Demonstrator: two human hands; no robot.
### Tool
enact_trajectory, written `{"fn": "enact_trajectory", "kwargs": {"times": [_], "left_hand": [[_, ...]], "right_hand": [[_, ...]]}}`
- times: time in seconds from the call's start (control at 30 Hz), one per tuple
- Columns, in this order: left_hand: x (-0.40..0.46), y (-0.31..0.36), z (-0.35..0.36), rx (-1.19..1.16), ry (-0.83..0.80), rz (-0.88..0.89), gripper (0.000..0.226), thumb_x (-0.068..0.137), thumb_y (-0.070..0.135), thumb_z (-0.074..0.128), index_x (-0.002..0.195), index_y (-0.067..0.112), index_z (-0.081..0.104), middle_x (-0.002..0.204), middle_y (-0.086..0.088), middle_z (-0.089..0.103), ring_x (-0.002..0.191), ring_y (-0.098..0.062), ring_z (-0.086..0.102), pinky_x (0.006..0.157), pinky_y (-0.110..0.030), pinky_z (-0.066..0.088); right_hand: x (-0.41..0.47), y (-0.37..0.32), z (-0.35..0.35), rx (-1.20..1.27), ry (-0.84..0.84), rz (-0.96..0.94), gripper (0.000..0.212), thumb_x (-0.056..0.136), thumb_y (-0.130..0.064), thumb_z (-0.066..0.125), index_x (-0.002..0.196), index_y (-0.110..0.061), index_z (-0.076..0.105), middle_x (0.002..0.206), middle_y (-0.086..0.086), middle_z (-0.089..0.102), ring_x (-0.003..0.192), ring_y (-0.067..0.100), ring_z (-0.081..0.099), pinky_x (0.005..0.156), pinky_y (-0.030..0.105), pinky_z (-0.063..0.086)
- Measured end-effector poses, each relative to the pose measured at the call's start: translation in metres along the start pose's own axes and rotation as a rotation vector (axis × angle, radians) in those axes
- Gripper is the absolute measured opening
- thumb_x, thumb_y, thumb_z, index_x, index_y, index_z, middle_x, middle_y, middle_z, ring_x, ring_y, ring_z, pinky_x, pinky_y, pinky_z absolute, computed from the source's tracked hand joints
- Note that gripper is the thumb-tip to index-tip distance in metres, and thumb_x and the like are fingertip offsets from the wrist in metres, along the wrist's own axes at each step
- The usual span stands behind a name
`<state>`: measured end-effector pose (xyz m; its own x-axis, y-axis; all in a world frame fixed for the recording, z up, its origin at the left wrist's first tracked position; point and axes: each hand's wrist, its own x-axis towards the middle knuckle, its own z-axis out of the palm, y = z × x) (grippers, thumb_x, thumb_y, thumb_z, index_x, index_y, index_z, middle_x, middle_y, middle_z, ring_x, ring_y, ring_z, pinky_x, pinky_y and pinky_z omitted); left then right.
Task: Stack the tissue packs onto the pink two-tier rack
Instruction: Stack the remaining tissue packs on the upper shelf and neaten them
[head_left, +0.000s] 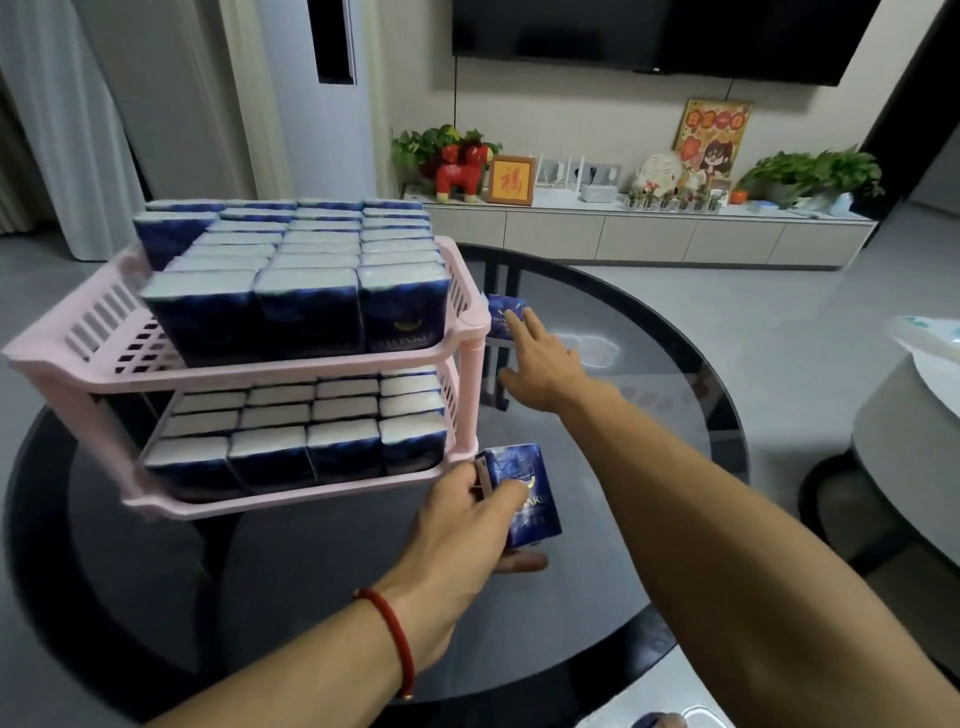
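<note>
Sitting left: pink rack (470, 317) on the round dark glass worktop (675, 364), two tiers, slatted walls, both tiers packed with upright dark blue tissue packs showing white tops
Upper tier: rows of packs (291, 270) fill it from the front wall to the back, standing above the rim
Lower tier: rows of packs (291, 431) under the upper shelf, front row against the low front lip
Left hand (467, 525): near the rack's front right foot, fingers and thumb curled round a single blue pack (524, 488), thumb under it, pack tilted and just beside the lower tier's right corner; red cord bracelet (395, 639) on the wrist
Right hand (540, 364): arm stretched forward past the rack's right side, fingers straight and spread, fingertips touching a loose blue pack (501, 314) that stands on the worktop just behind the rack's right post; nothing gripped
Far right: pale round stool or seat (909, 447) beside the worktop
Background: low white cabinet (649, 234) with plants and ornaments, dark screen on the wall above
</note>
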<state>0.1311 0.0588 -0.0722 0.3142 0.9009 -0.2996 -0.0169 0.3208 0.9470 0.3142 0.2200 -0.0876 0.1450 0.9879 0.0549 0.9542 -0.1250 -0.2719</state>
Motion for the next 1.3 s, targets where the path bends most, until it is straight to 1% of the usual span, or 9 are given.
{"fn": "enact_trajectory", "kwargs": {"times": [0.1, 0.2, 0.33, 0.43, 0.57, 0.73, 0.93, 1.1, 1.3], "left_hand": [[0.003, 0.001, -0.005, 0.001, -0.006, -0.017, 0.018, 0.098, 0.014, 0.062, 0.115, 0.015, 0.067, 0.112, -0.011, 0.073, 0.086, -0.025, 0.078, 0.072, -0.043, 0.065], [0.008, 0.001, -0.006, 0.003, -0.024, -0.029, 0.019, 0.098, 0.014, 0.060, 0.116, 0.012, 0.066, 0.111, -0.011, 0.073, 0.083, -0.023, 0.078, 0.073, -0.042, 0.065], [0.010, 0.003, -0.007, 0.013, -0.060, -0.036, 0.015, 0.099, 0.013, 0.061, 0.113, 0.010, 0.066, 0.108, -0.014, 0.075, 0.082, -0.023, 0.078, 0.073, -0.040, 0.065], [0.007, 0.004, -0.011, 0.032, -0.106, -0.020, 0.019, 0.101, 0.015, 0.062, 0.119, 0.009, 0.063, 0.109, -0.013, 0.075, 0.087, -0.024, 0.078, 0.076, -0.040, 0.065], [0.000, 0.004, -0.015, 0.022, -0.119, 0.015, 0.023, 0.100, 0.013, 0.063, 0.122, 0.006, 0.061, 0.110, -0.016, 0.075, 0.094, -0.029, 0.077, 0.076, -0.041, 0.065], [-0.005, 0.001, -0.017, -0.002, -0.112, 0.004, 0.024, 0.101, 0.013, 0.062, 0.123, 0.005, 0.060, 0.119, -0.022, 0.071, 0.104, -0.034, 0.074, 0.076, -0.041, 0.065], [-0.016, 0.003, -0.018, -0.116, -0.225, -0.053, 0.032, 0.106, 0.037, 0.052, 0.125, 0.016, 0.068, 0.113, -0.016, 0.076, 0.099, -0.032, 0.074, 0.078, -0.047, 0.063], [-0.022, 0.000, -0.028, 0.076, -0.220, 0.029, 0.044, 0.085, 0.016, 0.080, 0.127, 0.015, 0.064, 0.119, -0.015, 0.074, 0.108, -0.034, 0.073, 0.089, -0.056, 0.060], [-0.022, 0.012, -0.058, 0.469, -0.193, 0.335, 0.058, 0.064, 0.019, 0.081, 0.118, 0.027, 0.059, 0.114, -0.004, 0.073, 0.110, -0.021, 0.070, 0.100, -0.044, 0.056]], "right_hand": [[0.016, 0.001, 0.003, -0.096, 0.000, 0.013, 0.063, 0.103, -0.041, 0.039, 0.159, -0.022, 0.015, 0.170, -0.003, 0.005, 0.148, 0.030, 0.022, 0.113, 0.054, 0.026], [0.011, 0.003, 0.007, -0.172, 0.045, -0.028, 0.053, 0.104, -0.043, 0.034, 0.152, -0.019, 0.030, 0.162, 0.001, 0.025, 0.145, 0.027, 0.025, 0.110, 0.053, 0.028], [-0.016, 0.018, -0.002, -0.238, 0.092, -0.072, 0.041, 0.102, -0.035, 0.043, 0.139, -0.018, 0.046, 0.145, 0.005, 0.049, 0.134, 0.029, 0.041, 0.104, 0.053, 0.035], [-0.052, 0.029, -0.013, -0.242, 0.179, -0.155, 0.031, 0.099, -0.034, 0.054, 0.125, -0.017, 0.056, 0.120, 0.008, 0.061, 0.109, 0.031, 0.059, 0.092, 0.048, 0.048], [-0.114, 0.039, -0.028, -0.190, 0.119, -0.209, 0.030, 0.098, -0.038, 0.062, 0.116, -0.013, 0.058, 0.111, 0.009, 0.060, 0.089, 0.030, 0.062, 0.076, 0.046, 0.054], [-0.191, 0.027, -0.051, 0.086, 0.259, -0.175, 0.029, 0.099, -0.036, 0.061, 0.110, -0.010, 0.067, 0.106, 0.006, 0.068, 0.088, 0.023, 0.064, 0.074, 0.038, 0.054], [-0.253, 0.004, -0.050, 0.152, 0.255, -0.391, 0.032, 0.093, -0.036, 0.065, 0.117, -0.016, 0.065, 0.122, -0.004, 0.061, 0.091, 0.010, 0.065, 0.080, 0.028, 0.057], [-0.255, -0.010, -0.041, 0.068, 0.203, -0.492, 0.037, 0.092, -0.054, 0.057, 0.117, -0.026, 0.057, 0.123, -0.009, 0.050, 0.093, 0.011, 0.059, 0.073, 0.027, 0.057], [-0.241, -0.025, -0.041, 0.298, 0.262, -0.371, 0.055, 0.092, -0.046, 0.067, 0.139, -0.029, 0.043, 0.136, -0.013, 0.043, 0.106, 0.000, 0.052, 0.084, 0.017, 0.054]]}}
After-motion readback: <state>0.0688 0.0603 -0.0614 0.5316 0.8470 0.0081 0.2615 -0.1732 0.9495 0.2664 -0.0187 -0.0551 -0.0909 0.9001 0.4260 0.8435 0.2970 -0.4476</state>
